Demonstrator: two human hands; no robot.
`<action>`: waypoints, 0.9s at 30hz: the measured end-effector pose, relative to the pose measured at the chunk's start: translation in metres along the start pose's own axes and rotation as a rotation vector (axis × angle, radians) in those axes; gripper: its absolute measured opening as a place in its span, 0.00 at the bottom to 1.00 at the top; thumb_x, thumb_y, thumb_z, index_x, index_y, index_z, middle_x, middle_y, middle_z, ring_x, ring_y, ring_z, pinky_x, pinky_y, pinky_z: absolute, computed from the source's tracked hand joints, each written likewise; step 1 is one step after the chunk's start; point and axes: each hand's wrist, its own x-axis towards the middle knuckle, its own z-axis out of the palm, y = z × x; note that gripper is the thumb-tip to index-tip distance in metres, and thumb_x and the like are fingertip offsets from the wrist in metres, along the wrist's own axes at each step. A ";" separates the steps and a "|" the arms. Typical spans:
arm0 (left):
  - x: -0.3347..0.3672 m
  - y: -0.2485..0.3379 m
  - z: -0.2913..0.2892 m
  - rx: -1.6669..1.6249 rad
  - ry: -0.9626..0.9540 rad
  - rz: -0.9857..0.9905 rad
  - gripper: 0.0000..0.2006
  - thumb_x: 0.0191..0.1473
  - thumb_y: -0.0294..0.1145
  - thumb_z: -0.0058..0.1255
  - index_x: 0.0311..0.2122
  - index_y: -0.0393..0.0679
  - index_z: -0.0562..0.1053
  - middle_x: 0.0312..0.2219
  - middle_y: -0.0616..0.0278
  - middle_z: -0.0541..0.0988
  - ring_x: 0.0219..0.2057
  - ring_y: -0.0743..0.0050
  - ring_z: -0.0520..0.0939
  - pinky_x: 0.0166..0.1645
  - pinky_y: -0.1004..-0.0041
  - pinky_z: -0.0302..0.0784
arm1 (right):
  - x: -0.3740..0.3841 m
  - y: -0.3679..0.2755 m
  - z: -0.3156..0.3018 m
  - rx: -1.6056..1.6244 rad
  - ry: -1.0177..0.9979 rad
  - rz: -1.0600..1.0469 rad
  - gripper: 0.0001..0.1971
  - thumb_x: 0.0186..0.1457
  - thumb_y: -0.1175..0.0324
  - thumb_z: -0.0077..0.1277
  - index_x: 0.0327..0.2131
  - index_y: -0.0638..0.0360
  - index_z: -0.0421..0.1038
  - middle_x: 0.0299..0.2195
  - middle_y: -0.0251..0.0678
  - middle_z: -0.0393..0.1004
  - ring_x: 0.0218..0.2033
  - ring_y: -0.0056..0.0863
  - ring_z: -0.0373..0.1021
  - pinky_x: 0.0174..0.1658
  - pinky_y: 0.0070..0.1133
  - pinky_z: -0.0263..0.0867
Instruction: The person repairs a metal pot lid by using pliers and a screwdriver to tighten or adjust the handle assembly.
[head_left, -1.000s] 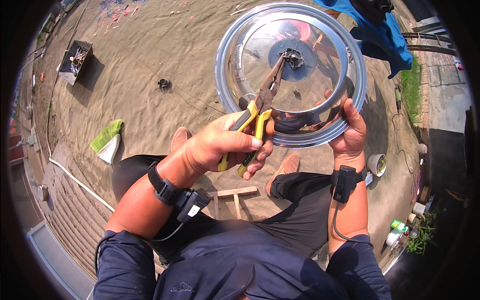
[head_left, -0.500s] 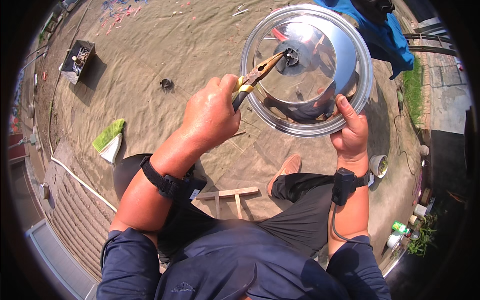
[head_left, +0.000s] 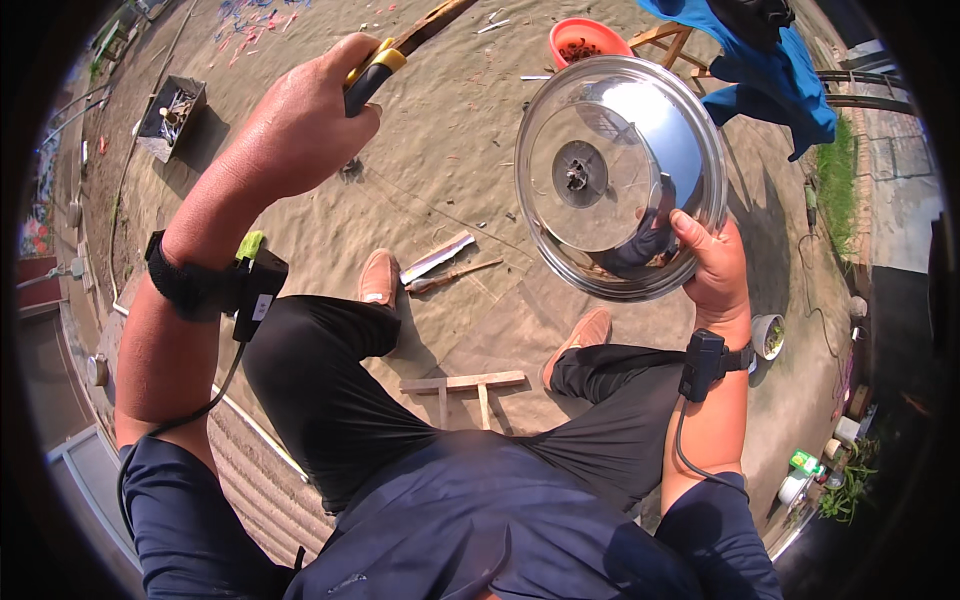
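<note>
My left hand (head_left: 300, 130) is closed round the handles of a pair of long-nose pliers (head_left: 378, 78), black and yellow with rusty jaws. The jaws point up and away to the right, and the top edge of the picture cuts off their tip. At the right, my right hand (head_left: 718, 268) grips the near rim of a round, shiny pot lid (head_left: 640, 235), thumb on its face. The lid is tilted toward me and mirrors parts of the surroundings. At its middle a dark disc (head_left: 580, 174) holds a ragged, broken-looking piece. Pliers and lid are apart.
A red basin (head_left: 588, 42) with dark bits stands beyond the lid, beside a wooden stool (head_left: 668, 42) and blue cloth (head_left: 770, 85). A small wooden frame (head_left: 465, 382) lies between my legs. Far left is a metal box (head_left: 172, 118) of odds and ends.
My left hand has drawn the pliers off the lid's middle and swung them up and left. The lid has shifted slightly right and nearer, still in my right hand.
</note>
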 end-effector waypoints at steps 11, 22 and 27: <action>-0.077 0.058 0.055 -1.358 -0.747 -0.301 0.27 0.56 0.24 0.46 0.62 0.42 0.63 0.45 0.58 0.79 0.44 0.74 0.80 0.38 0.73 0.81 | -0.016 0.002 -0.046 0.227 0.102 -0.175 0.21 0.59 0.63 0.57 0.47 0.74 0.71 0.40 0.51 0.77 0.35 0.36 0.77 0.34 0.27 0.77; -0.086 0.060 0.079 -0.684 -0.612 -0.051 0.21 0.48 0.27 0.50 0.51 0.51 0.71 0.36 0.64 0.80 0.38 0.62 0.80 0.44 0.62 0.64 | -0.015 -0.003 -0.033 0.177 0.090 -0.159 0.22 0.55 0.64 0.61 0.45 0.75 0.70 0.36 0.51 0.76 0.30 0.34 0.76 0.32 0.25 0.76; -0.084 0.064 0.083 -0.645 -0.589 -0.070 0.18 0.49 0.29 0.51 0.48 0.51 0.71 0.34 0.63 0.80 0.39 0.55 0.81 0.47 0.47 0.59 | -0.013 -0.008 -0.028 0.167 0.014 -0.103 0.21 0.54 0.66 0.61 0.44 0.77 0.72 0.38 0.57 0.78 0.35 0.40 0.79 0.37 0.29 0.79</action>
